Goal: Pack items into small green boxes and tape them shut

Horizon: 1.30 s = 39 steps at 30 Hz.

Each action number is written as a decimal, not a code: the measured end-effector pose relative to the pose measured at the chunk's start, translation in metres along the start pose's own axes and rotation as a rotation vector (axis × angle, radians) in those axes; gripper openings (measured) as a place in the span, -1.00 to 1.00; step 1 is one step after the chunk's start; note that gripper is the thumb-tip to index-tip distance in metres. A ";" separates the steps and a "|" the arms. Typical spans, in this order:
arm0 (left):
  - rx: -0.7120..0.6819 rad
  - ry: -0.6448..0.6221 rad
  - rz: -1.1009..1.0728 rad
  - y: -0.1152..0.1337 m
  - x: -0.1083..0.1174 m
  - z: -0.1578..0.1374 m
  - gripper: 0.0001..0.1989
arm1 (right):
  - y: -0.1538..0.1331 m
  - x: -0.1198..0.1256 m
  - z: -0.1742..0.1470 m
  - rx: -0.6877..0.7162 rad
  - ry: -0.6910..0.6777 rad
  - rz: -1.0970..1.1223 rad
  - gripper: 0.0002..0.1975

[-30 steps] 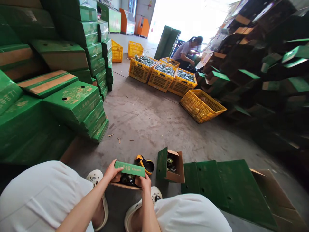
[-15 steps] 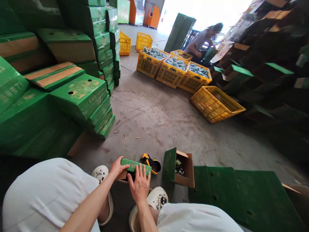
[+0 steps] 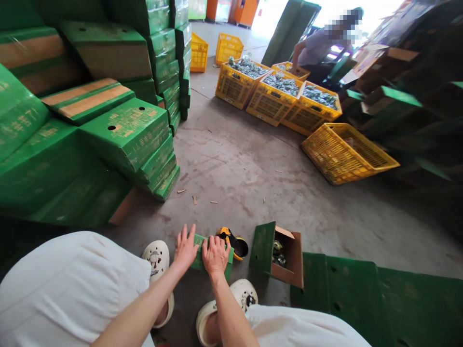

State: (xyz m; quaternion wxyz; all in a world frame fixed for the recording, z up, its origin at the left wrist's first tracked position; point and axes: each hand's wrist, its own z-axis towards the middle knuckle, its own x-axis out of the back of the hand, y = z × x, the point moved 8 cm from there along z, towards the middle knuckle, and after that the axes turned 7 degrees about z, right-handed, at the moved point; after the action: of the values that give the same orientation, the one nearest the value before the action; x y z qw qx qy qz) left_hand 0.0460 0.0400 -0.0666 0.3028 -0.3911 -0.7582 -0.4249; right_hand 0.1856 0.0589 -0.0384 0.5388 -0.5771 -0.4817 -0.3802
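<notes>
On the floor between my feet sits a small green cardboard box (image 3: 229, 268), its top flap folded down over it. My left hand (image 3: 185, 250) rests at the box's left end with fingers stretched out. Across the top lies my right hand (image 3: 216, 254), fingers spread and slightly bent over the far edge. The hands cover much of the box, and its contents are hidden. Just beyond my right hand lies a yellow-and-black tape dispenser (image 3: 239, 246), apart from the box.
To the right stands an open green box (image 3: 261, 248) with shiny wrapped pieces inside, beside flat green cartons (image 3: 347, 284). Stacked green boxes (image 3: 123, 130) rise at left. Yellow crates (image 3: 269, 103) of wrapped pieces stand ahead, near another person (image 3: 314, 48). An empty-looking crate (image 3: 336, 154) tilts nearby.
The box's flap has come down over the dark opening seen before. My left hand has shifted from the flap's left end onto the closed top. The view has turned slightly left.
</notes>
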 end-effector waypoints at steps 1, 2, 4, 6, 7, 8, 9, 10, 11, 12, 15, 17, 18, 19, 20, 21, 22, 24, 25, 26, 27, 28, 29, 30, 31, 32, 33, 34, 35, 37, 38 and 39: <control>-0.092 0.031 0.104 0.013 -0.002 -0.009 -0.20 | 0.000 0.001 -0.001 0.009 0.026 -0.009 -0.64; -0.196 0.041 0.192 0.026 -0.007 -0.018 -0.17 | 0.000 0.002 -0.001 0.021 0.054 -0.017 -0.65; -0.350 0.020 0.332 0.040 -0.022 -0.031 0.02 | 0.000 0.003 -0.002 0.055 0.106 -0.023 -0.69; -0.399 0.030 0.437 0.040 -0.033 -0.033 0.27 | 0.000 0.002 -0.003 0.089 0.139 -0.015 -0.70; -0.396 0.058 0.478 0.037 -0.036 -0.031 0.36 | 0.001 0.002 -0.004 0.099 0.150 -0.007 -0.70; -0.393 0.091 0.508 0.033 -0.038 -0.027 0.43 | 0.002 0.000 -0.004 0.105 0.158 0.002 -0.69; -0.391 0.122 0.527 0.031 -0.040 -0.023 0.47 | 0.003 -0.001 -0.004 0.108 0.163 0.012 -0.67; -0.396 0.148 0.537 0.029 -0.042 -0.019 0.49 | 0.004 -0.002 -0.003 0.107 0.165 0.022 -0.66; -0.406 0.168 0.542 0.027 -0.044 -0.016 0.49 | 0.005 -0.003 -0.003 0.103 0.164 0.033 -0.65; -0.416 0.182 0.548 0.027 -0.046 -0.014 0.50 | 0.005 -0.004 -0.001 0.100 0.159 0.043 -0.64; -0.429 0.193 0.582 0.026 -0.054 -0.012 0.52 | 0.006 -0.006 0.002 0.085 0.131 0.067 -0.63; -0.430 0.197 0.600 0.025 -0.057 -0.012 0.53 | 0.007 -0.007 0.001 0.092 0.110 0.068 -0.59; -0.435 0.201 0.601 0.025 -0.058 -0.013 0.53 | 0.008 -0.008 -0.002 0.106 0.101 0.062 -0.56; -0.442 0.209 0.597 0.025 -0.058 -0.015 0.54 | 0.009 -0.009 -0.006 0.127 0.089 0.052 -0.53; -0.451 0.219 0.591 0.025 -0.058 -0.016 0.54 | 0.011 -0.010 -0.011 0.148 0.078 0.036 -0.49; -0.462 0.231 0.584 0.025 -0.057 -0.018 0.53 | 0.014 -0.012 -0.017 0.160 0.072 0.017 -0.46; -0.474 0.242 0.575 0.026 -0.057 -0.019 0.52 | 0.019 -0.015 -0.023 0.159 0.069 -0.005 -0.42; -0.501 0.254 0.548 0.025 -0.056 -0.022 0.48 | 0.030 -0.022 -0.033 0.122 0.070 -0.049 -0.34; -0.514 0.255 0.531 0.025 -0.056 -0.023 0.46 | 0.035 -0.025 -0.037 0.098 0.068 -0.066 -0.31; -0.526 0.256 0.515 0.025 -0.056 -0.024 0.42 | 0.039 -0.029 -0.039 0.081 0.061 -0.078 -0.29; -0.536 0.257 0.501 0.025 -0.056 -0.024 0.38 | 0.042 -0.033 -0.040 0.073 0.050 -0.085 -0.28; -0.547 0.260 0.492 0.024 -0.056 -0.025 0.34 | 0.044 -0.037 -0.039 0.070 0.038 -0.089 -0.27; -0.557 0.266 0.489 0.024 -0.057 -0.026 0.31 | 0.046 -0.039 -0.038 0.068 0.026 -0.089 -0.27; -0.568 0.273 0.488 0.025 -0.058 -0.027 0.28 | 0.046 -0.041 -0.036 0.066 0.012 -0.088 -0.27; -0.577 0.284 0.487 0.025 -0.058 -0.029 0.26 | 0.047 -0.043 -0.034 0.065 -0.002 -0.086 -0.27; -0.583 0.300 0.485 0.025 -0.059 -0.032 0.24 | 0.047 -0.043 -0.032 0.062 -0.018 -0.083 -0.27; -0.587 0.321 0.484 0.025 -0.059 -0.035 0.19 | 0.047 -0.044 -0.031 0.058 -0.036 -0.079 -0.27; -0.587 0.349 0.484 0.025 -0.059 -0.038 0.13 | 0.047 -0.044 -0.031 0.055 -0.054 -0.074 -0.28; -0.587 0.381 0.488 0.025 -0.059 -0.042 0.06 | 0.046 -0.043 -0.032 0.049 -0.069 -0.069 -0.29; -0.594 0.438 0.503 0.026 -0.059 -0.049 -0.09 | 0.045 -0.041 -0.032 0.031 -0.089 -0.057 -0.31; -0.600 0.458 0.511 0.027 -0.059 -0.052 -0.14 | 0.045 -0.040 -0.032 0.026 -0.095 -0.047 -0.31; -0.606 0.471 0.518 0.027 -0.060 -0.054 -0.18 | 0.045 -0.038 -0.030 0.027 -0.100 -0.029 -0.33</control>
State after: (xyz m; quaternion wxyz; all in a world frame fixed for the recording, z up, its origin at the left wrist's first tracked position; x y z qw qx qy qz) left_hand 0.1065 -0.0181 -0.0784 0.4351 -0.5311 -0.3876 -0.6151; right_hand 0.2219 0.0257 -0.0822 0.5160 -0.5810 -0.5215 -0.3523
